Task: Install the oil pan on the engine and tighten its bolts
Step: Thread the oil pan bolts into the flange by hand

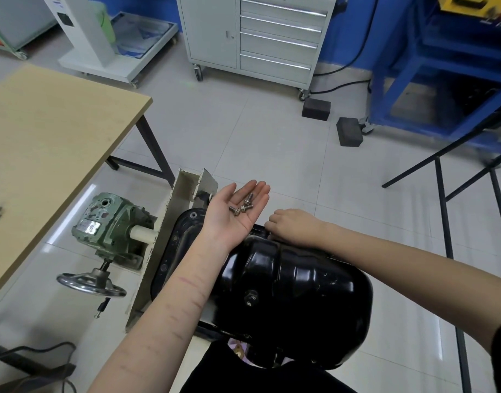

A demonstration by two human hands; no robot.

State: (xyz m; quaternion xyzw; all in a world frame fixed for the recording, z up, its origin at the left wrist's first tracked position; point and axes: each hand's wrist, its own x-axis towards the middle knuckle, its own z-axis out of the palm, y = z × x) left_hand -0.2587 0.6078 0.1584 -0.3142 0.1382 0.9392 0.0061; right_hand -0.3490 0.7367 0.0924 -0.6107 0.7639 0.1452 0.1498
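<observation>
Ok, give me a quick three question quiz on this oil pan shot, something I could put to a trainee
1. True or false: the left hand is closed in a fist around the bolts.
2. Where does the right hand rest? A) on the handwheel B) at the far rim of the oil pan C) on the wooden table
3. Fill in: the loose bolts lie in the open ____ of the left hand.

Key
1. False; the palm is open and turned up.
2. B
3. palm
</observation>
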